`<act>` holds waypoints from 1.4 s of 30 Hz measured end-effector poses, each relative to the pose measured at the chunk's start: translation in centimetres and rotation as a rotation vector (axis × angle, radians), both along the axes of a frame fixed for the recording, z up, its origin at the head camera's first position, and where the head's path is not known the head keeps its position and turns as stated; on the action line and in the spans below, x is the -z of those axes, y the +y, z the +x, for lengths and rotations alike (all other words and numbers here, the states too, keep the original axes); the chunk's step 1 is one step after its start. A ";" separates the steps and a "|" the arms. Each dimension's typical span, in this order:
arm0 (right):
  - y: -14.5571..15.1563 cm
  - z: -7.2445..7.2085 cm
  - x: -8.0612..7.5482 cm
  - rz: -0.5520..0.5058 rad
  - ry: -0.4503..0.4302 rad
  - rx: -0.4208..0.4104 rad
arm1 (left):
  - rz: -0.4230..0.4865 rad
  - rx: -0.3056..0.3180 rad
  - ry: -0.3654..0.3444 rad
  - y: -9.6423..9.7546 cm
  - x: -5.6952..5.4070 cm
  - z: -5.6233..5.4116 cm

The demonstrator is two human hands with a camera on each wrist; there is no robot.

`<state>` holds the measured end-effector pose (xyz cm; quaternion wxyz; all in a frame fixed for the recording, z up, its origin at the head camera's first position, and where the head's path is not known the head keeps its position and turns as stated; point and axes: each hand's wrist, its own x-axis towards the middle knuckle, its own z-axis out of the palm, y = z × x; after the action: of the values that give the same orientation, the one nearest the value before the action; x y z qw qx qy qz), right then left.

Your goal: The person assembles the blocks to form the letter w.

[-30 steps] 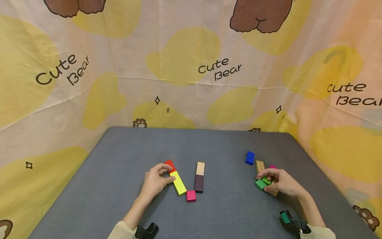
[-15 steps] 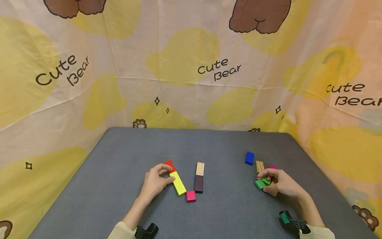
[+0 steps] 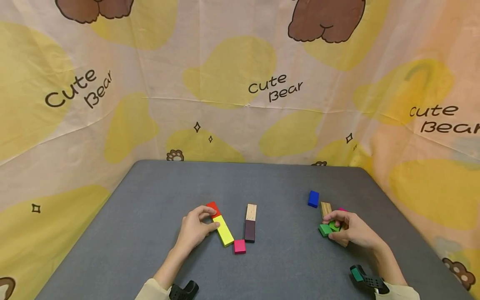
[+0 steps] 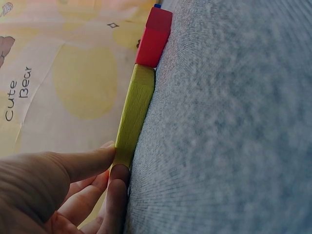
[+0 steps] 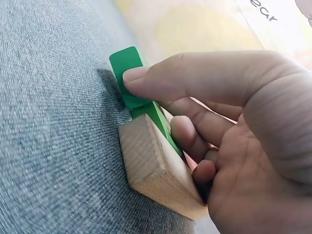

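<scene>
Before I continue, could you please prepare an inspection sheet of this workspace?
Surface: grey table.
Job's things: at left, red block, yellow block, pink block, dark block, pale block; at right, blue block, dark-green block, light-green block, others partly hidden.
Clutter: nothing seen.
Grips: left hand touches red block and yellow block; right hand appears to pinch the dark-green block.
Cables: nothing seen.
Surroundings: printed cloth behind the table; black wrist devices.

woven-looking matt tabletop, grained yellow block, smooth dark-green block, bare wood block, creased cloth backdrop
</scene>
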<state>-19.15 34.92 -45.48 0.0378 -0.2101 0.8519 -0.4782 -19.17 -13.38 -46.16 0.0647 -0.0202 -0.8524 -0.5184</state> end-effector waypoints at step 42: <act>-5.5 -0.5 -0.3 -0.086 -0.018 0.080 | 0.000 -0.005 -0.013 0.0 0.2 -0.1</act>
<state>-19.67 29.40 -45.15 0.0173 -0.1729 0.8380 -0.5172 -19.30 -13.37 -46.32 0.0604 -0.0146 -0.8529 -0.5184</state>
